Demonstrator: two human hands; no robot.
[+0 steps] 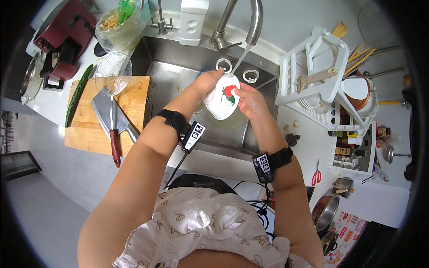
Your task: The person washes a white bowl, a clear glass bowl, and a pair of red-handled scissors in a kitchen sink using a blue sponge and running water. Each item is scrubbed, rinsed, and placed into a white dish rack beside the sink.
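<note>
A white ceramic bowl (pixel 216 105) with a red and green painted motif is held between both hands over the steel sink (pixel 167 72). My left hand (pixel 209 82) grips its upper left rim. On the right edge, my right hand (pixel 249 98) has its thumb laid on the painted side and its fingers behind. Water runs from the curved faucet (pixel 256 25) onto the bowl's upper edge. Beneath the bowl, a round vessel of cloudy water (pixel 231 122) is partly hidden. Two white rings (pixel 250 76) sit at the back of the sink.
Left of the sink, a wooden cutting board (pixel 83 134) bears a cleaver (pixel 105 109) and a wire strainer (pixel 114 73); a cucumber (pixel 78 95) lies along its edge. A white dish rack (pixel 308 63) stands to the right. Red-handled scissors (pixel 316 176) lie on the right counter.
</note>
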